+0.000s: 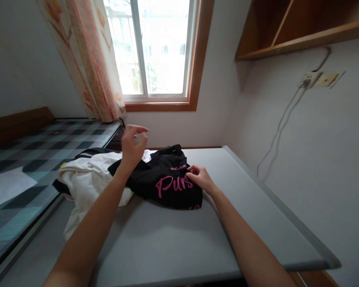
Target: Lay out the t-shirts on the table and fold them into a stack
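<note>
A black garment with pink lettering (167, 189) lies bunched on the grey table, its exact kind hidden by the folds. My right hand (199, 177) is at its right side, thumb and fingers pinching the cloth by the print. Above the garment's left part, my left hand (133, 143) is raised, with thumb and forefinger curved apart and nothing between them. White clothing (92, 171) is heaped to the left, partly behind my left forearm. Dark cloth with white stripes (91, 152) shows at the back of that heap.
The grey table (173, 239) has a raised edge along the right wall. To the left is a bed with a checked cover (77, 135) and a sheet of paper (8, 187). Ahead are a window and a flowered curtain (89, 59). A wooden shelf (287, 44) and a power cable (277, 131) are at right.
</note>
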{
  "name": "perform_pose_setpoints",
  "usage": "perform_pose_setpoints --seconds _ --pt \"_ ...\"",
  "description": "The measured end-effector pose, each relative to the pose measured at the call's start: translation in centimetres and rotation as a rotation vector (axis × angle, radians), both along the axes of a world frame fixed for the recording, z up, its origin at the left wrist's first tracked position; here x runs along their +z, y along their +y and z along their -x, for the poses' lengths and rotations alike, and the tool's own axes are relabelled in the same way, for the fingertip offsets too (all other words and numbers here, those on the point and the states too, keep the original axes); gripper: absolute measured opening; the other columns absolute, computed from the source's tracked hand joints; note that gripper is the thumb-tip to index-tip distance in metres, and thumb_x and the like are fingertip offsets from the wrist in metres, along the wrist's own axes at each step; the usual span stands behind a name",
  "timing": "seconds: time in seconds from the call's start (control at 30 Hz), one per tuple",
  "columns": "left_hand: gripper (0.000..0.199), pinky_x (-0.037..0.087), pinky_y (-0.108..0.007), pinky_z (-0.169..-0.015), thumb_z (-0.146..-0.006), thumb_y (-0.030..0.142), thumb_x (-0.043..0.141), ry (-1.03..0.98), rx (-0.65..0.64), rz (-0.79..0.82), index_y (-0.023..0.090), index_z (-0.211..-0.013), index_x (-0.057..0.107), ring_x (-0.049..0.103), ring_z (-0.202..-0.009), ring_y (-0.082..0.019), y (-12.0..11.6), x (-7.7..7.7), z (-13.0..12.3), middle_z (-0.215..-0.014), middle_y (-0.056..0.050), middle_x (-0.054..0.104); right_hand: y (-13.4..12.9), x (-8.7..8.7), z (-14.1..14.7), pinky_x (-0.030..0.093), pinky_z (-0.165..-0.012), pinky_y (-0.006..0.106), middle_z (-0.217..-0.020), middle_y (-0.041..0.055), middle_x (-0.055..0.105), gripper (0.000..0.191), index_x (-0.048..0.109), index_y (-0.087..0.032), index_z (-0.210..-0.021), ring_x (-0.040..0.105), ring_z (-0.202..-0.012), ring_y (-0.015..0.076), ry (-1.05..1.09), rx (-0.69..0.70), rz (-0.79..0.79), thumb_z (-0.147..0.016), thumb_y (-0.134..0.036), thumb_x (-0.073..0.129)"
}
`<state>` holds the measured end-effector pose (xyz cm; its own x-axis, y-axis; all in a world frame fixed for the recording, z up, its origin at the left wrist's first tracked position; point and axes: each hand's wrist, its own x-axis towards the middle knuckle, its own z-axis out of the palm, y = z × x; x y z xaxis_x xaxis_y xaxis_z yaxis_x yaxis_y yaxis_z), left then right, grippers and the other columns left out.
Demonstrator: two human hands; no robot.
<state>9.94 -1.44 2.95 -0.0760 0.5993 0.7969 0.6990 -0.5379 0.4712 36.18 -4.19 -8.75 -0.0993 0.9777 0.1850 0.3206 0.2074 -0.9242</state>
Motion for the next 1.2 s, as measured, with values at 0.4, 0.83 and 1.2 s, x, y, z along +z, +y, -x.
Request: perform_pose_setpoints --seconds 0.4,0.83,1.2 --pt "0.059 0.035 -0.047 -0.103 -0.086 0.056 0.051 0.655 -0.013 0.831 0.019 -0.131 0.054 0.055 -0.118 -0.033 5.1 -9.4 0.6 -0.124 -0.013 0.064 0.6 -0.7 -0.3 0.038 -0.055 0.025 -0.060 -0.0014 0.054 0.043 0.057 -0.017 -0.063 0.048 -0.058 0.0121 0.051 0.027 0.008 -0.076 -0.059 0.057" --pt "0.023 0.049 -0.029 -0.076 -0.072 0.021 0.054 0.181 -0.375 0.455 0.016 -0.088 0.069 0.063 -0.081 -0.020 1.8 -3.3 0.9 -0.084 -0.003 0.070 1.6 -2.7 -0.4 0.050 -0.073 0.033 -0.090 0.0081 0.073 0.025 0.070 -0.018 -0.092 0.065 -0.078 0.0204 -0.144 -0.021 -0.197 -0.081 -0.033 0.055" --pt "0.014 0.044 -0.025 -0.059 -0.079 0.025 0.059 0.367 -0.506 0.341 0.020 -0.079 0.072 0.052 -0.064 -0.013 -6.4 3.3 11.9 -0.067 -0.001 0.054 2.7 -0.6 0.0 0.052 -0.079 0.036 -0.093 0.0085 0.071 0.022 0.072 -0.019 -0.091 0.064 -0.081 0.0197 -0.308 -0.157 -0.434 -0.084 -0.021 0.051"
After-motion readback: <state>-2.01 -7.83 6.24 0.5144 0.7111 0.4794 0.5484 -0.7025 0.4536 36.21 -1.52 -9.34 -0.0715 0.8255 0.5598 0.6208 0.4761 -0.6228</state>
